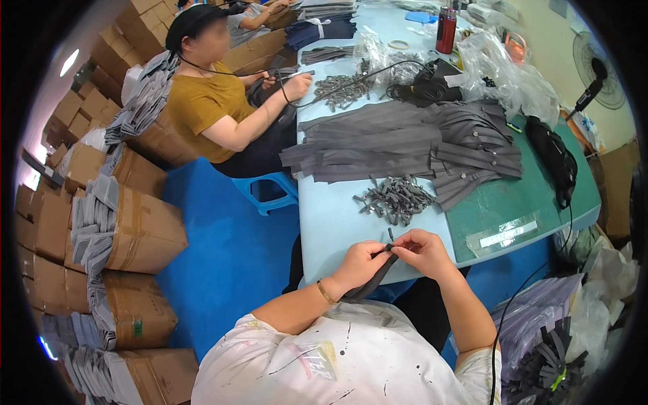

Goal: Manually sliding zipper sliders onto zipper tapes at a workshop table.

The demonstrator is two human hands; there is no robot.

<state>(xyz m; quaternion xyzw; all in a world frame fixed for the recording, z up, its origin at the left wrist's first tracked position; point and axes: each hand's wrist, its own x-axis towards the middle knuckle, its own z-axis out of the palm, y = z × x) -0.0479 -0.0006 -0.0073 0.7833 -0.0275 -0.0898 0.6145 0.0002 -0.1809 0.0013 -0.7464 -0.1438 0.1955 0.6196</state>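
Observation:
At the table's near edge my two hands meet, fingertips almost touching. My left hand (362, 262) is closed on the end of a dark grey zipper tape (378, 278), which hangs down toward my lap. With thumb and forefinger my right hand (424, 252) pinches a small dark zipper slider at that end; its pull (390, 234) seems to stick up above the fingers. Just beyond lies a heap of loose zipper sliders (398, 200). Farther back, long grey zipper tapes (368, 142) are spread across the table, some with sliders on them.
A co-worker (209, 108) sits at the left side, handling dark tape near another slider heap (341, 91). A green mat (486, 216), black pouch (553, 162), plastic bags (486, 61) and red flask (445, 30) are at the right. Cartons (145, 229) line the left floor.

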